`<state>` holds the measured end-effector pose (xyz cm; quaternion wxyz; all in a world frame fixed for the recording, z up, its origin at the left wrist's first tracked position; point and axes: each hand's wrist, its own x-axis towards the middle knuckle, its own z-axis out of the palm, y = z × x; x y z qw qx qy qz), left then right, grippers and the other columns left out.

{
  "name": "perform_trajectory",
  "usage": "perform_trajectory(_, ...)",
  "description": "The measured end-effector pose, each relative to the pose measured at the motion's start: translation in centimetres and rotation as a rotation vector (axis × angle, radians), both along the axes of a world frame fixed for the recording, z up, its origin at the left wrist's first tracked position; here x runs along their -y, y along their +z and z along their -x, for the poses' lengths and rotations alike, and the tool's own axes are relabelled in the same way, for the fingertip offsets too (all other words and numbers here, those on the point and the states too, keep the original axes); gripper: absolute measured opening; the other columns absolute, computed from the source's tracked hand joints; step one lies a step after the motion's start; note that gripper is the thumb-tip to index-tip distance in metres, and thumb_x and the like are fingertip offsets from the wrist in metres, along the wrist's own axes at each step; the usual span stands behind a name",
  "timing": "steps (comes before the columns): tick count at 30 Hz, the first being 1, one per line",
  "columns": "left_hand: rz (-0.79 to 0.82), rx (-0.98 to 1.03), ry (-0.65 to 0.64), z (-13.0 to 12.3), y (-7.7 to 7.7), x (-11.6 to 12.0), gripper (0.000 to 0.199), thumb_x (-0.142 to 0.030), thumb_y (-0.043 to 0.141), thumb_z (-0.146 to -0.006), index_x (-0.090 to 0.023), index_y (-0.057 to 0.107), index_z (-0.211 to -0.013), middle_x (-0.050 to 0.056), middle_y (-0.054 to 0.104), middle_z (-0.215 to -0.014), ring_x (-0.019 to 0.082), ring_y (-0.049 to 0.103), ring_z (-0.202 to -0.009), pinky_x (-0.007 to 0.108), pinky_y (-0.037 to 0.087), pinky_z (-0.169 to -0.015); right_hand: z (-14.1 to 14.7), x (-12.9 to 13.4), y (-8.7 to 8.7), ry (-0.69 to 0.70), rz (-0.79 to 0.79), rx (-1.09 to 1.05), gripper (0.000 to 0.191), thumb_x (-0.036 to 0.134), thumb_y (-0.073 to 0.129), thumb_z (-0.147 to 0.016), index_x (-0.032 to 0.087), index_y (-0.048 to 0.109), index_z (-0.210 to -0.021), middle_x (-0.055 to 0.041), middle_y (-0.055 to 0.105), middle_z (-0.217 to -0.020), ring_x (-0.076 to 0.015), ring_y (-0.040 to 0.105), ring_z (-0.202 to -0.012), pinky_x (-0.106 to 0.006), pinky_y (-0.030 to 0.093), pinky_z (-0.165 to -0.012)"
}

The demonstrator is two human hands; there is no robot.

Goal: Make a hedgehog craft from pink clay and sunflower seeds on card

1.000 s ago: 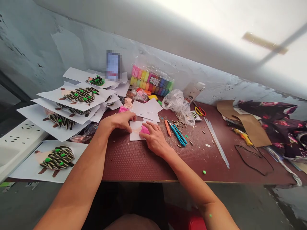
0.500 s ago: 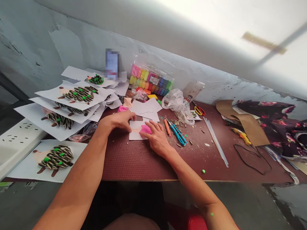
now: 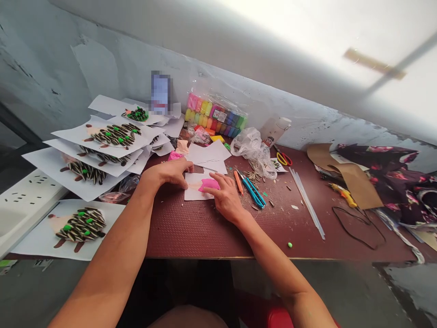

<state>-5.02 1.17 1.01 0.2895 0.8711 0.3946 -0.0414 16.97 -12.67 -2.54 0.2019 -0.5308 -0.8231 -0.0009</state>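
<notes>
On the dark-red textured tabletop [image 3: 177, 232], a flat piece of pink modelling clay [image 3: 209, 184] lies on a small white paper card [image 3: 193, 193]. Right hand [image 3: 225, 199] is open, palm down, fingertips pressing on the clay, no grip. Left hand [image 3: 169, 174] is loosely curled, palm down, at the card's left edge, holding nothing. Orange marker [image 3: 238, 182] and blue utility knife [image 3: 253, 192] lie just right.

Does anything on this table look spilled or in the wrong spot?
Yes, a tiny green clay ball sits alone on the red-brown tabletop, away from everything, and striped seeds lie scattered beside the plastic bag.
</notes>
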Motion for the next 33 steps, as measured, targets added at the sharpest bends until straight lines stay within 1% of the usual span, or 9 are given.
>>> perform_trajectory(3, 0.010, -0.017, 0.007, 0.0, 0.2, 0.1, 0.056, -0.034, 0.073, -0.059, -0.021, 0.063, -0.113, 0.007, 0.069, -0.119, 0.028, 0.063, -0.105, 0.031, 0.048, -0.080, 0.1, 0.0, 0.0, 0.057, -0.001, 0.080, 0.032, 0.010, 0.061, -0.094, 0.030, 0.079, -0.112, -0.0080, 0.058, -0.149, -0.0285, 0.044, -0.142, -0.052, 0.037, -0.113)
perform_trajectory(6, 0.009, -0.019, 0.001, 0.0, 0.3, 0.1, 0.057, -0.035, 0.073, -0.059, -0.021, 0.063, -0.113, 0.007, 0.069, -0.118, 0.027, 0.063, -0.103, 0.030, 0.048, -0.079, 0.1, 0.0, 0.0, 0.082, -0.012, 0.093, 0.030, 0.011, 0.061, -0.095, 0.029, 0.079, -0.110, -0.0083, 0.059, -0.149, -0.0281, 0.045, -0.142, -0.052, 0.037, -0.114)
perform_trajectory(11, 0.003, 0.004, -0.003, 0.0, -0.4, -0.2, 0.060, -0.035, 0.073, -0.059, -0.021, 0.062, -0.115, 0.007, 0.068, -0.119, 0.026, 0.062, -0.102, 0.029, 0.047, -0.078, 0.2, 0.0, -0.1, 0.011, -0.023, 0.038, 0.038, 0.008, 0.058, -0.095, 0.031, 0.077, -0.119, -0.0093, 0.055, -0.152, -0.0282, 0.046, -0.142, -0.050, 0.041, -0.111)
perform_trajectory(16, 0.007, 0.024, -0.015, 0.1, -0.9, -0.5, 0.055, -0.035, 0.074, -0.059, -0.021, 0.063, -0.111, 0.006, 0.070, -0.112, 0.026, 0.063, -0.100, 0.030, 0.046, -0.079, 0.7, 0.1, 0.0, 0.046, 0.042, 0.073, 0.043, 0.006, 0.061, -0.092, 0.034, 0.075, -0.122, -0.0065, 0.050, -0.157, -0.0289, 0.039, -0.147, -0.053, 0.037, -0.114)
perform_trajectory(19, 0.009, 0.025, -0.017, 0.1, -0.7, -0.4, 0.055, -0.035, 0.074, -0.059, -0.021, 0.063, -0.111, 0.007, 0.070, -0.112, 0.026, 0.063, -0.100, 0.030, 0.046, -0.077, 0.6, 0.0, -0.2, 0.029, 0.035, 0.028, 0.043, 0.005, 0.059, -0.091, 0.032, 0.076, -0.120, -0.0065, 0.052, -0.155, -0.0282, 0.042, -0.144, -0.052, 0.039, -0.113)
perform_trajectory(24, 0.026, 0.026, -0.008, 0.1, -0.1, -0.2, 0.057, -0.033, 0.075, -0.059, -0.020, 0.063, -0.112, 0.008, 0.069, -0.114, 0.027, 0.063, -0.100, 0.030, 0.047, -0.077, -0.1, -0.2, -0.4, -0.090, -0.039, -0.096, 0.046, 0.000, 0.054, -0.090, 0.031, 0.079, -0.113, -0.0064, 0.059, -0.148, -0.0272, 0.048, -0.139, -0.052, 0.040, -0.114)
perform_trajectory(29, 0.015, 0.030, -0.012, 0.0, 0.0, -0.2, 0.058, -0.033, 0.074, -0.059, -0.020, 0.064, -0.114, 0.008, 0.070, -0.114, 0.027, 0.064, -0.101, 0.030, 0.048, -0.078, -0.1, -0.3, -0.4, -0.002, 0.042, -0.039, 0.044, 0.002, 0.058, -0.089, 0.034, 0.079, -0.111, -0.0053, 0.058, -0.149, -0.0288, 0.045, -0.142, -0.054, 0.040, -0.112)
perform_trajectory(31, 0.015, 0.049, -0.021, 0.1, 0.1, -0.2, 0.056, -0.032, 0.074, -0.059, -0.019, 0.065, -0.112, 0.007, 0.071, -0.112, 0.026, 0.065, -0.098, 0.029, 0.048, -0.077, 0.0, -0.3, -0.5, -0.007, 0.038, -0.057, 0.045, 0.002, 0.056, -0.089, 0.033, 0.079, -0.112, -0.0064, 0.058, -0.148, -0.0287, 0.046, -0.141, -0.054, 0.041, -0.112)
perform_trajectory(33, 0.013, 0.093, -0.024, 0.4, 0.3, -0.3, 0.047, -0.031, 0.072, -0.062, -0.019, 0.068, -0.107, 0.006, 0.072, -0.106, 0.024, 0.066, -0.093, 0.029, 0.049, -0.076, -0.1, -0.4, -0.7, -0.038, 0.003, -0.111, 0.048, 0.000, 0.053, -0.089, 0.030, 0.078, -0.115, -0.0078, 0.059, -0.146, -0.0273, 0.048, -0.139, -0.053, 0.042, -0.113)
